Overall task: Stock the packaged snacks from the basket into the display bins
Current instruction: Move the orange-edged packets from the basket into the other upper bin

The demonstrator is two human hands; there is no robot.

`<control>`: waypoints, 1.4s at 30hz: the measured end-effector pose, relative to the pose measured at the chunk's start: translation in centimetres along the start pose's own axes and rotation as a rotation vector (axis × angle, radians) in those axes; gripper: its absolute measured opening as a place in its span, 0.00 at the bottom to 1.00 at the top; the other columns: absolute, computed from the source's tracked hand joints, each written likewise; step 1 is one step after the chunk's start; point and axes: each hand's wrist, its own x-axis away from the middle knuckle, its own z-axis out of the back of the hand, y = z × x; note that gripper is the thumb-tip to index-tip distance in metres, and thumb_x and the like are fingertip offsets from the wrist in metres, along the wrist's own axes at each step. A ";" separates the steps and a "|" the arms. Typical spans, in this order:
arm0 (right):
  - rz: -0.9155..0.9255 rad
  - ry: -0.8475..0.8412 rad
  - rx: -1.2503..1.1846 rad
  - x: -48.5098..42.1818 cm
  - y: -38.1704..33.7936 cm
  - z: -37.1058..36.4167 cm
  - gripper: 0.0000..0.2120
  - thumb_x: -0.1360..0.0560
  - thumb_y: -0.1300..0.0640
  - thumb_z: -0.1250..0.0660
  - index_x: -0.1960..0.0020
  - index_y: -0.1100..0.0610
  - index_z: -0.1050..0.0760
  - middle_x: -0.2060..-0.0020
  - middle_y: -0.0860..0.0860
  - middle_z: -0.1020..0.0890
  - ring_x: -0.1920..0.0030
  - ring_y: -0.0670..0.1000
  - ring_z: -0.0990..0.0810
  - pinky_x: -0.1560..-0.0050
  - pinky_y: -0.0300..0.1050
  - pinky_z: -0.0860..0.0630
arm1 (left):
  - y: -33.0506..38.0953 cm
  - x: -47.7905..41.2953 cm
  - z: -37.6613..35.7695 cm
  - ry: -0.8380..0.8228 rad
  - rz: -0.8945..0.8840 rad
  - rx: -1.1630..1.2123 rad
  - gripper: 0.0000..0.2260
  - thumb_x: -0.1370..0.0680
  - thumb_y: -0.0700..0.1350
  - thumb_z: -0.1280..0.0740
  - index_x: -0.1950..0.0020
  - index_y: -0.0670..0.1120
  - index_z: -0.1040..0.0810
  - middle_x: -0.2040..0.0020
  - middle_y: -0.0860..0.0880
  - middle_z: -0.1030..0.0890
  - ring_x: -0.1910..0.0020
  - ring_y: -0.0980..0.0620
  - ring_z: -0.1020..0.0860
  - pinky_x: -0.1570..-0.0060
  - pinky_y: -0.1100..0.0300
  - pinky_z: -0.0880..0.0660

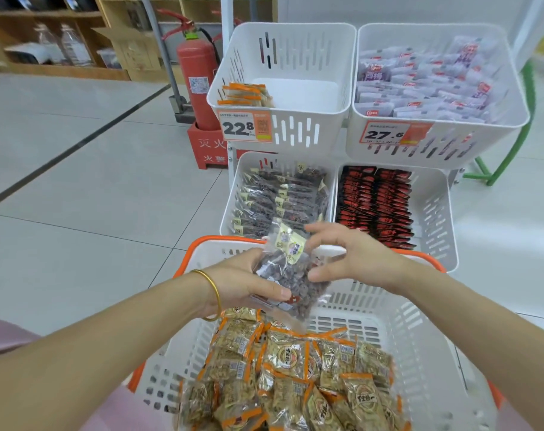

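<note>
Left hand [244, 283] grips dark snack packets [291, 269] (above basket [392, 325]), right hand [354, 256] pinches them

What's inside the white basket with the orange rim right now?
A heap of gold packets with orange edges fills the near part of the basket; its far floor is bare. The left hand holds clear packets of dark snacks above it. Anything under the heap is covered.

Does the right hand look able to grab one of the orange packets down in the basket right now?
Probably yes. The orange packets lie uncovered in the open basket, right below the right hand. It only has to leave the clear bag that the left hand grips.
</note>
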 end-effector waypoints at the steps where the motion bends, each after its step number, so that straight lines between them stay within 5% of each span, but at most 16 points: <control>1: 0.008 -0.048 -0.011 0.1 0.1 -0.3 0.21 0.38 0.50 0.22 0.46 0.49 0.22 0.32 0.37 0.34 0.33 0.42 0.32 0.33 0.49 0.31 | -0.1 0.1 0.0 -0.033 0.002 0.000 0.22 0.29 0.34 0.28 0.48 0.57 0.31 0.47 0.63 0.30 0.52 0.62 0.21 0.49 0.56 0.21; 4: 0.017 -0.100 0.001 0.2 0.4 -1.3 0.25 0.39 0.51 0.22 0.44 0.53 0.23 0.36 0.34 0.31 0.36 0.43 0.29 0.36 0.53 0.28 | -0.9 0.3 0.0 -0.102 0.037 -0.002 0.23 0.29 0.32 0.30 0.47 0.57 0.31 0.48 0.63 0.30 0.54 0.64 0.21 0.47 0.54 0.22; 7: 0.018 -0.073 -0.017 0.6 0.7 -2.4 0.17 0.36 0.58 0.21 0.50 0.56 0.21 0.49 0.46 0.20 0.46 0.49 0.22 0.43 0.55 0.23 | -1.3 0.4 0.4 -0.159 0.067 -0.034 0.22 0.29 0.30 0.30 0.43 0.52 0.29 0.45 0.57 0.25 0.49 0.55 0.19 0.46 0.51 0.22; 10: -0.010 0.009 -0.079 1.2 1.5 -3.1 0.11 0.36 0.60 0.22 0.58 0.57 0.22 0.56 0.50 0.19 0.52 0.51 0.20 0.48 0.53 0.21 | -1.2 0.0 0.7 -0.173 0.073 -0.147 0.25 0.30 0.35 0.26 0.37 0.48 0.31 0.40 0.53 0.24 0.43 0.50 0.21 0.46 0.49 0.22; 14: -0.065 0.055 -0.161 1.7 2.7 -2.9 0.09 0.35 0.63 0.23 0.63 0.56 0.23 0.63 0.53 0.20 0.60 0.50 0.20 0.57 0.45 0.21 | -1.2 -1.0 0.6 -0.047 0.055 -0.446 0.36 0.33 0.51 0.23 0.30 0.53 0.37 0.35 0.52 0.32 0.39 0.54 0.29 0.39 0.57 0.28; 18: -0.084 0.101 -0.196 1.2 2.8 -1.7 0.09 0.34 0.65 0.24 0.63 0.59 0.25 0.72 0.51 0.23 0.71 0.44 0.23 0.68 0.37 0.25 | -0.7 -1.6 1.2 0.149 -0.003 -0.450 0.37 0.31 0.52 0.26 0.27 0.51 0.40 0.34 0.49 0.31 0.37 0.49 0.28 0.38 0.53 0.28; 25: -0.121 0.206 -0.241 0.4 3.4 -0.6 0.08 0.34 0.64 0.23 0.62 0.59 0.23 0.69 0.51 0.20 0.70 0.44 0.21 0.67 0.36 0.25 | -0.2 -1.8 2.8 0.301 -0.038 -0.477 0.26 0.26 0.43 0.29 0.31 0.47 0.34 0.36 0.47 0.30 0.43 0.48 0.25 0.45 0.54 0.24; 29: -0.154 0.296 -0.254 -0.1 4.2 -0.2 0.20 0.37 0.52 0.21 0.55 0.64 0.23 0.60 0.64 0.21 0.60 0.54 0.22 0.54 0.50 0.24 | 0.0 -2.1 3.8 0.359 -0.092 -0.483 0.22 0.26 0.42 0.30 0.33 0.47 0.32 0.40 0.48 0.28 0.46 0.51 0.25 0.50 0.57 0.23; 32: -0.188 0.400 -0.338 -0.7 4.5 0.3 0.12 0.33 0.58 0.23 0.55 0.64 0.21 0.63 0.59 0.19 0.62 0.54 0.22 0.58 0.48 0.24 | -0.6 -3.1 4.5 0.394 -0.132 -0.504 0.20 0.25 0.39 0.31 0.35 0.45 0.30 0.39 0.47 0.27 0.46 0.50 0.25 0.52 0.59 0.25; 36: -0.189 0.579 -0.370 -2.1 5.2 1.9 0.12 0.32 0.53 0.24 0.63 0.60 0.23 0.65 0.55 0.22 0.63 0.53 0.27 0.60 0.46 0.31 | -2.2 -4.7 5.1 0.406 -0.171 -0.644 0.22 0.24 0.39 0.33 0.32 0.45 0.32 0.33 0.47 0.29 0.36 0.49 0.28 0.45 0.61 0.29; 42: -0.179 0.701 -0.368 -4.6 5.6 3.4 0.07 0.28 0.55 0.27 0.56 0.59 0.21 0.60 0.54 0.17 0.59 0.53 0.21 0.54 0.48 0.25 | -2.2 -8.4 6.2 0.440 -0.273 -0.879 0.20 0.23 0.41 0.34 0.32 0.46 0.32 0.34 0.47 0.31 0.35 0.50 0.31 0.35 0.60 0.35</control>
